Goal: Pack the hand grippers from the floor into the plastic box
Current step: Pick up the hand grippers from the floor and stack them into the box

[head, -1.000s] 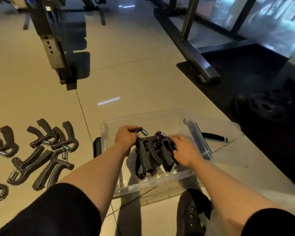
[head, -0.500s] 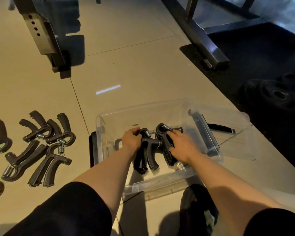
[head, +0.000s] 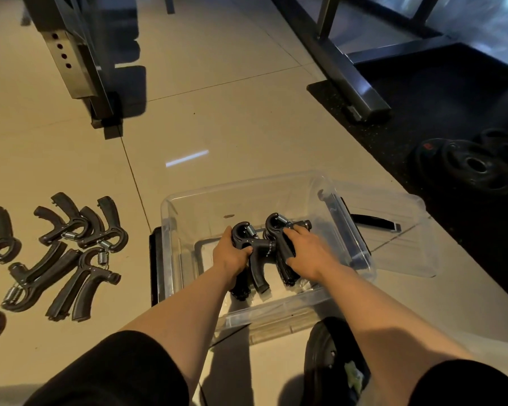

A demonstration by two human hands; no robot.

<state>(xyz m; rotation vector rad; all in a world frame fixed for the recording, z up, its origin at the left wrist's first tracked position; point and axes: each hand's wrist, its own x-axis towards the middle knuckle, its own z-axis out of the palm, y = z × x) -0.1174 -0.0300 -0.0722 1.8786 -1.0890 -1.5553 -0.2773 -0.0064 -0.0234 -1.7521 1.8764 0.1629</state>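
A clear plastic box [head: 247,186] stands on the tiled floor in front of me. Inside it, both hands press on a bundle of black hand grippers [head: 261,259] with steel springs. My left hand [head: 230,254] grips the left side of the bundle. On the bundle's right side rests my right hand [head: 308,253], fingers curled over the handles. Several more black hand grippers [head: 79,247] lie scattered on the floor left of the box.
The box's clear lid [head: 402,230] lies beside it on the right. Dark weight plates [head: 472,167] sit on a black mat at the right. A metal rack leg [head: 103,109] stands at the upper left, a steel frame base [head: 355,86] at the upper right. My shoe [head: 332,364] is below the box.
Both hands have lowered the bundle of grippers from above the box's near rim down into the box. The camera has tilted lower and closer.
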